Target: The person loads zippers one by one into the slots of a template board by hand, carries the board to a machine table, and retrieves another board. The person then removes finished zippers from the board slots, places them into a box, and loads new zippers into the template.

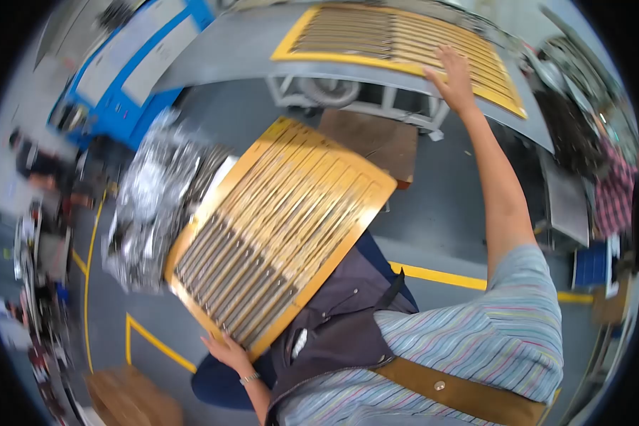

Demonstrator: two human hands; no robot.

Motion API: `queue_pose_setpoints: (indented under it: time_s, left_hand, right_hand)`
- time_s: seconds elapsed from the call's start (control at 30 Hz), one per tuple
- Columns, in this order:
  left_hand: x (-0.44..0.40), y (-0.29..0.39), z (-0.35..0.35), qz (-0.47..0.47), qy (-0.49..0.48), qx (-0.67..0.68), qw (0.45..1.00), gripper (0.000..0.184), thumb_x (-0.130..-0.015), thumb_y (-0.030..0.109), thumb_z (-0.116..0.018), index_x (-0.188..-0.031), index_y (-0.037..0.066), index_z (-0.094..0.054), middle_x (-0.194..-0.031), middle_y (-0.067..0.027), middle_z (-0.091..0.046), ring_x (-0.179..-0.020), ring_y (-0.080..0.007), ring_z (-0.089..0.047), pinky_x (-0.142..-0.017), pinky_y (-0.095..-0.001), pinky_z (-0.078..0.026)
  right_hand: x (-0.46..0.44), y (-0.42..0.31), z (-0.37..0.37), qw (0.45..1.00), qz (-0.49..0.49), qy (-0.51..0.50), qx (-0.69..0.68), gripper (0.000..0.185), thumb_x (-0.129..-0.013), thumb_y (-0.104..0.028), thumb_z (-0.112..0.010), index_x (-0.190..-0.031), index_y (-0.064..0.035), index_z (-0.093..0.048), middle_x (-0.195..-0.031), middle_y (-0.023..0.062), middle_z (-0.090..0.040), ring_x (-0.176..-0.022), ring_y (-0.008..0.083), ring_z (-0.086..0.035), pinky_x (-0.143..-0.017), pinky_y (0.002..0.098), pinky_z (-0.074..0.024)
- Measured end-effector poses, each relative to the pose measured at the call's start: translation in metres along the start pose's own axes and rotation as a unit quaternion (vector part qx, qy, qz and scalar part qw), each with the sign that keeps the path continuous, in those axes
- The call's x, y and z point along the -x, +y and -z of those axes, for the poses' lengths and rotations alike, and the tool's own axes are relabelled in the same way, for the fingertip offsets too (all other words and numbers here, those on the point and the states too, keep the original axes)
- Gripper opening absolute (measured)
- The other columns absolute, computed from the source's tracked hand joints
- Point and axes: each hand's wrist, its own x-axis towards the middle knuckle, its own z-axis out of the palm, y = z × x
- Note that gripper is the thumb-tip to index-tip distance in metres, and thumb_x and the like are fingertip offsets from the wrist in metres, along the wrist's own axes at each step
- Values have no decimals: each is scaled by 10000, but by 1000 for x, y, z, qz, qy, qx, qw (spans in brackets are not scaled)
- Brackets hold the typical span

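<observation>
My left hand (pixel 228 355) grips the lower edge of a yellow slotted tray (pixel 180 282), which is tilted in front of my body. Dark metal rods (pixel 227 266) fill the slots at its near end, while thin, shiny pieces lie along the rest; blur hides their exact kind. My right arm is stretched far forward. At its end, my right hand (pixel 456 79) is open with fingers spread, over the front edge of a second yellow slotted tray (pixel 348 62) on the table. Whether it touches that tray I cannot tell. Rods also line this second tray.
Crumpled clear plastic wrapping (pixel 153 206) bulges left of the held tray. The grey table (pixel 220 53) spans the front, with a brown box (pixel 376 138) below. A blue-and-white machine (pixel 135 71) stands front left. A person in a checked shirt (pixel 614 188) is at right, a cardboard box (pixel 131 397) lower left.
</observation>
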Motion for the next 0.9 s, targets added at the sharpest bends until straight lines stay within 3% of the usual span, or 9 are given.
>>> queue_pose_setpoints:
  time_s: [0.07,0.23,0.27,0.37,0.5,0.63,0.77,0.83,0.9]
  left_hand:
    - [-4,-9,-1,66,-10,22,998,583,-1021,304,-625,-1404,-120,-511,-1466,-343,-488,-1371,-477,-459,-1169,-510,-345]
    - [-19,-12,-2,354,-84,331,871,619,-1086,343,-522,-1528,-72,-397,-1537,-223,-481,-1370,-279,-511,-1121,-364,-424]
    - [-23,-3,-3,351,-78,323,876,544,-1094,335,-493,-1486,-41,-459,-1319,-141,-639,-1140,-217,-615,-993,-345,-496]
    - [-27,-9,-12,315,-89,273,905,474,-1080,373,-500,-1296,-35,-610,-1183,-166,-712,-1063,-242,-675,-940,-360,-503]
    - [3,11,-17,292,-147,192,925,663,-1025,440,-583,-1443,-69,-503,-1322,-246,-665,-1254,-347,-632,-1043,-394,-468]
    - [31,42,-17,239,-188,311,900,869,-990,369,-662,-1530,-180,-260,-1589,-360,-337,-1502,-401,-348,-1212,-367,-290]
    - [37,71,29,67,-182,8,981,700,-936,217,-715,-1484,-105,-422,-1541,-380,-377,-1431,-431,-422,-1189,-427,-335]
    - [36,80,41,-9,-117,-30,993,441,-896,140,-737,-1297,-7,-627,-1310,-221,-594,-1207,-361,-562,-1034,-416,-461]
    - [36,84,48,-4,-174,7,985,368,-856,112,-767,-1195,6,-668,-1174,-159,-636,-1100,-336,-593,-953,-412,-489]
  right_hand:
    - [12,-89,12,981,83,41,-171,640,-926,-402,-714,-1482,-149,-521,-1601,103,-435,-1506,343,-354,-1218,628,-207]
    - [131,-333,-13,897,233,-208,-313,590,-987,-409,-632,-1515,-176,-507,-1650,61,-363,-1543,321,-281,-1241,619,-158]
    - [153,-356,-21,885,248,-240,-312,604,-990,-431,-624,-1526,-181,-498,-1660,59,-346,-1551,317,-264,-1247,615,-145]
    - [192,-383,-69,896,202,-269,-289,651,-999,-518,-572,-1553,-192,-470,-1686,53,-301,-1569,306,-225,-1259,611,-105]
    - [188,-351,-118,899,222,-268,-264,668,-1008,-557,-528,-1554,-175,-470,-1675,61,-335,-1563,279,-254,-1278,560,-96]
    - [165,-339,-143,897,208,-261,-289,634,-1002,-506,-564,-1511,-131,-525,-1656,71,-374,-1556,280,-274,-1283,509,-121]
    - [170,-417,-109,877,161,-187,-411,464,-994,-377,-641,-1355,-85,-646,-1484,150,-567,-1421,324,-475,-1196,483,-345]
    - [199,-478,-51,777,103,-279,-554,353,-967,-257,-696,-1264,-66,-687,-1285,145,-683,-1234,317,-610,-1046,430,-491]
    - [227,-514,-15,693,251,-325,-593,330,-926,-195,-727,-1225,-58,-702,-1195,106,-714,-1104,295,-649,-941,403,-535]
